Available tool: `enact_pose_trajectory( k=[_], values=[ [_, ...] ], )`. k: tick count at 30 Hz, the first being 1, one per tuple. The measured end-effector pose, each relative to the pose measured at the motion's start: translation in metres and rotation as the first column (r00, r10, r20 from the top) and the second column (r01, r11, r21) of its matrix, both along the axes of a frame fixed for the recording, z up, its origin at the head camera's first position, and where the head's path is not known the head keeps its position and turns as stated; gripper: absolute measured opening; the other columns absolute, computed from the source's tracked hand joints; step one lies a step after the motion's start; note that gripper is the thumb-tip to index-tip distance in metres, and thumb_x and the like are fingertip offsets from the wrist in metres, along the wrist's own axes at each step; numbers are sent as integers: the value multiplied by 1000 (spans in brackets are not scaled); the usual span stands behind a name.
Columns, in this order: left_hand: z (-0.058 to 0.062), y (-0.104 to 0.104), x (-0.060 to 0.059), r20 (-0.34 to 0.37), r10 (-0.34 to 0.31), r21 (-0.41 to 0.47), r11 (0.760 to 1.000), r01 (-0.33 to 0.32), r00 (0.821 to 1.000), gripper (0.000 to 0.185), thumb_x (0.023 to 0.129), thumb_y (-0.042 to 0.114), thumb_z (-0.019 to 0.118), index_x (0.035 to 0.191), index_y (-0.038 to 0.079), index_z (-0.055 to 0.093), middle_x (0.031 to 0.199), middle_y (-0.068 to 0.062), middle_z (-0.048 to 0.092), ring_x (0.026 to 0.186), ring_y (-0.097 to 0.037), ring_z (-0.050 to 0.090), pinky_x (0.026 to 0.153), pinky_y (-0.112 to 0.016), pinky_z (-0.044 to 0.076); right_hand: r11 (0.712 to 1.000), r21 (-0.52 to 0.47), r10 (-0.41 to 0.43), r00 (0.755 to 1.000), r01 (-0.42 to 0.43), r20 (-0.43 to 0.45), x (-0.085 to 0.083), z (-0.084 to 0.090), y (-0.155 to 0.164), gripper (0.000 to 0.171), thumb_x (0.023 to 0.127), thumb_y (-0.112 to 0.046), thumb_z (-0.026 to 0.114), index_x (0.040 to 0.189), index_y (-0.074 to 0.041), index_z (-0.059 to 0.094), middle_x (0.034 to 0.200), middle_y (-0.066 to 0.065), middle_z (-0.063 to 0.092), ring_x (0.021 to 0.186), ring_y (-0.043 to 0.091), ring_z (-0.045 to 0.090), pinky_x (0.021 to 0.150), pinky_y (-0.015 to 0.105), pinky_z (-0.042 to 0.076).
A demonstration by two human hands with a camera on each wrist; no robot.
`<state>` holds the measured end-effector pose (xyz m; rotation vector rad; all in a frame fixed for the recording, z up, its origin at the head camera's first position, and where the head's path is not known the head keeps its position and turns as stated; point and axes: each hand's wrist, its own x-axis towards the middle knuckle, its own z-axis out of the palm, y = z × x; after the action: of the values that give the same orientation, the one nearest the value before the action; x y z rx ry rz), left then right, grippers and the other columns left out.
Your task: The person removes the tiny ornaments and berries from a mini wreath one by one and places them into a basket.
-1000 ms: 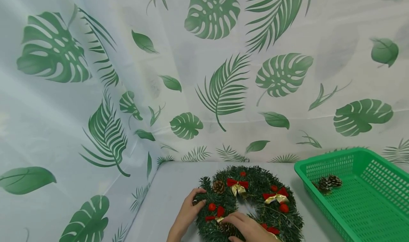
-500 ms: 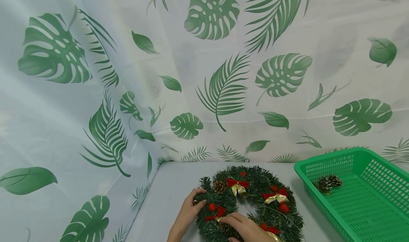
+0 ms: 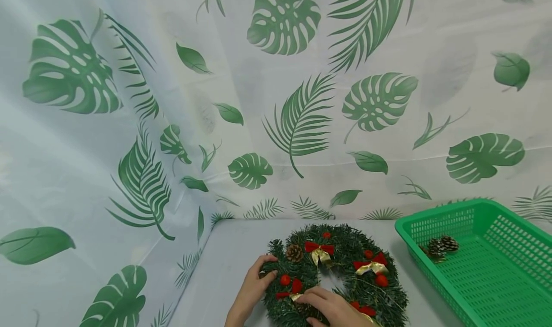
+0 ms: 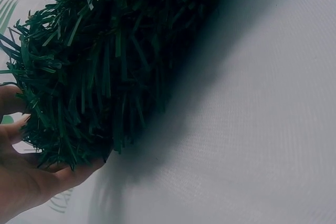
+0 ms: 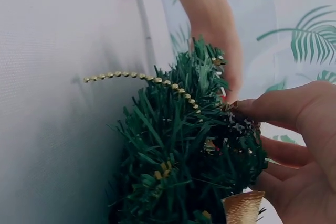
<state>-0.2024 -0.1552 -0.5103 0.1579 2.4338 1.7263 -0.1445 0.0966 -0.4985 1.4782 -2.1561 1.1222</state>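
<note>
A round green tinsel wreath (image 3: 390, 296) lies on the white table, trimmed with red-and-gold bows (image 3: 320, 252), red balls (image 3: 381, 280) and a brown pine cone (image 3: 294, 253). My left hand (image 3: 254, 286) grips its left edge, thumb on top and fingers around the outer side. At the lower left of the ring, my right hand (image 3: 332, 308) pinches a white-tipped pine cone (image 5: 239, 132) among the needles, just beside a bow (image 3: 290, 291). That cone is mostly hidden by fingers in the head view. A gold bead string (image 5: 142, 76) arches out of the wreath in the right wrist view.
To the right stands a green plastic basket (image 3: 435, 284) with a few pine cones (image 3: 443, 245) in its far left corner. Behind the white table (image 3: 228, 250) hangs a leaf-printed sheet (image 3: 297, 188), which also runs along the left side.
The head view has shifted very slightly. Both hands and the wreath keep nearly the same places, with the right fingers staying at the pine cone.
</note>
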Motion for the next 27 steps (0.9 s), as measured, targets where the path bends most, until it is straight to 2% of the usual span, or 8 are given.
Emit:
enact_pose_trajectory(
  k=[10, 15, 20, 22, 27],
  values=[
    [0, 0, 0, 12, -1, 5, 1000, 1, 1000, 36, 99, 16, 65, 133, 8, 60, 150, -21, 50, 134, -40, 52, 95, -51, 51, 1000, -28, -11, 999, 10, -33, 5, 12, 4, 43, 88, 4, 76, 128, -4, 62, 113, 9, 64, 89, 11, 66, 71, 11, 48],
    [1, 0, 0, 14, -3, 3, 1000, 3, 1000, 35, 99, 16, 65, 133, 8, 60, 150, -21, 49, 133, -40, 52, 94, -51, 51, 998, -55, -44, 997, 41, -63, 5, 17, 8, 44, 83, 5, 80, 123, -6, 64, 111, 5, 65, 91, 12, 66, 73, 11, 48],
    [0, 0, 0, 15, -8, 2, 1000, 8, 1000, 36, 99, 16, 65, 133, 8, 60, 150, -23, 49, 131, -39, 54, 93, -49, 51, 994, -77, -83, 991, 76, -104, 6, 22, 14, 40, 84, 2, 81, 120, -5, 64, 109, 5, 65, 89, 13, 66, 71, 10, 47],
    [0, 0, 0, 14, -9, 4, 1000, 9, 1000, 36, 99, 16, 65, 133, 8, 60, 150, -22, 50, 129, -38, 55, 92, -48, 51, 993, -77, -97, 990, 90, -97, 7, 24, 16, 39, 85, 2, 81, 120, -5, 64, 110, 6, 65, 89, 13, 67, 70, 11, 48],
    [0, -1, 1, 14, -11, 8, 1000, 11, 1000, 36, 99, 17, 65, 134, 8, 60, 150, -21, 50, 128, -37, 56, 90, -47, 51, 989, -44, -140, 990, 139, -15, 11, 33, 24, 40, 85, 3, 80, 120, -7, 64, 111, 6, 65, 90, 12, 67, 69, 13, 49]
  ],
)
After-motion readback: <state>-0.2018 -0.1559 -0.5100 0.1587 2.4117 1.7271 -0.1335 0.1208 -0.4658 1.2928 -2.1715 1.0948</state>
